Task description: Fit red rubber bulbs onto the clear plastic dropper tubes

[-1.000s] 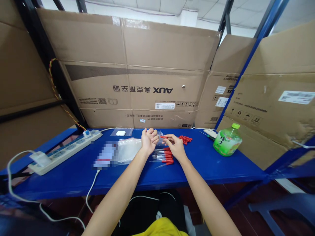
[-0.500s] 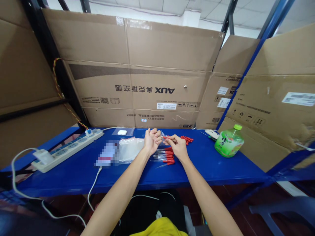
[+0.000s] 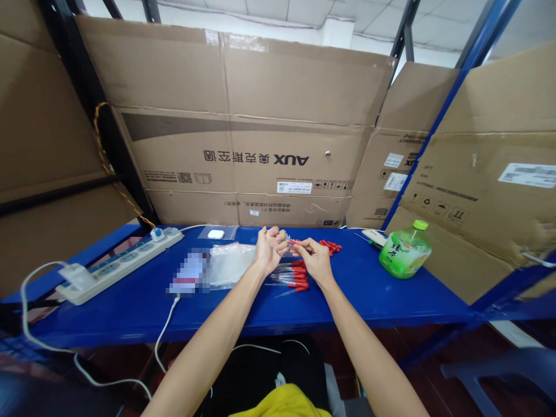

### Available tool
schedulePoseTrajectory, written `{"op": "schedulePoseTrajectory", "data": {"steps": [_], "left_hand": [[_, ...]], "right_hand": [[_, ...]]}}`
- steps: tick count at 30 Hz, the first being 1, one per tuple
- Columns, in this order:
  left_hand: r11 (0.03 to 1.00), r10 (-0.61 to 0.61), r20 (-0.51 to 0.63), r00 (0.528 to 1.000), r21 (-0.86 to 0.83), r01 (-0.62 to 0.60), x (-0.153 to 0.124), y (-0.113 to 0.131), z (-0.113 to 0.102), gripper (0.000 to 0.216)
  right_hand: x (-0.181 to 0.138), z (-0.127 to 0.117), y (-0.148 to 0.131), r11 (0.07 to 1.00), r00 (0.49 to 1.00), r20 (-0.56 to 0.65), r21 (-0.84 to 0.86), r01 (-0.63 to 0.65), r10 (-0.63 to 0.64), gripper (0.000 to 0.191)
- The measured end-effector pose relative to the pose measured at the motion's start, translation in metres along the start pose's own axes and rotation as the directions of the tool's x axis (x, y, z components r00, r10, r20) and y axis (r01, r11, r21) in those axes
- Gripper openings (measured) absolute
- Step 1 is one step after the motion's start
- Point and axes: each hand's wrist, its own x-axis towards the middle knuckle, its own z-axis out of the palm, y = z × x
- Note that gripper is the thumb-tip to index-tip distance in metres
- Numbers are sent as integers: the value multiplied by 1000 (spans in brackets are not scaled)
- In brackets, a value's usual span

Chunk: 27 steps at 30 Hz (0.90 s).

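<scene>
And here both bare arms, left arm (image 3: 212, 329) and right arm (image 3: 367, 341), stretch forward and angle inward, the left hand (image 3: 271, 250) palm-up with fingers curled, the right hand (image 3: 317, 258) beside it, back upward, thumb and fingertips pinching inward!

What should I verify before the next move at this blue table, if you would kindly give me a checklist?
1. Right hand gripping a red dropper bulb: ok, pinched.
2. Contents of the left hand: cannot tell, its curl hides them.
3. Red-ended clear droppers set out on the near side of the hands: ok, lying grouped.
4. Loose red bulbs near the right hand: ok, heaped just beyond it.
5. Green bottle capped: ok, and standing upright.
</scene>
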Motion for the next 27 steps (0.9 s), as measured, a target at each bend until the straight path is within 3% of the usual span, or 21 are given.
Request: {"op": "schedulePoseTrajectory", "data": {"steps": [10,19,27], "left_hand": [[997,76,25,997,-10,-76,1,-5,1,36],[999,2,-68,998,-41,-5,1,4,-5,38],[1000,25,-50,998,-7,-26,0,7,0,35]], "right_hand": [[0,1,-5,999,999,-41,50,22,-20,19],[1,-3,-7,967,989,-12,-210,142,-147,20],[1,2,-3,996,999,34,86,-35,33,26]]}}
